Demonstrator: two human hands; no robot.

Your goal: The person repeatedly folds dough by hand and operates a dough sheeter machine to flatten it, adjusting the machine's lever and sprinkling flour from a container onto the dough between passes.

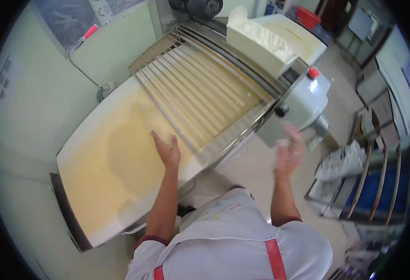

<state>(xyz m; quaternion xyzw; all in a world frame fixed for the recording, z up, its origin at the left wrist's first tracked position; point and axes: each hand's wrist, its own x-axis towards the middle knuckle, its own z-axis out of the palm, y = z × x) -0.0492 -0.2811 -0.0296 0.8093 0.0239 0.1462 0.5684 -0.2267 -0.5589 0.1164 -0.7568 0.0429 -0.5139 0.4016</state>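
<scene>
A dough sheeter fills the view, with a pale yellow dough sheet (121, 154) spread on its white conveyor belt (81, 140). My left hand (167, 149) is flat and open, fingers apart, hovering at the dough's right edge just before the metal safety grille (200, 98). My right hand (289, 151) is raised beside the machine's grey side housing (303, 109), blurred by motion, fingers loosely apart and holding nothing that I can see.
A white tray of flour (265, 42) sits on top of the machine, with a red stop button (313, 72) on the housing. A wall (32, 107) runs along the left. A rack with trays and bags (368, 182) stands at the right.
</scene>
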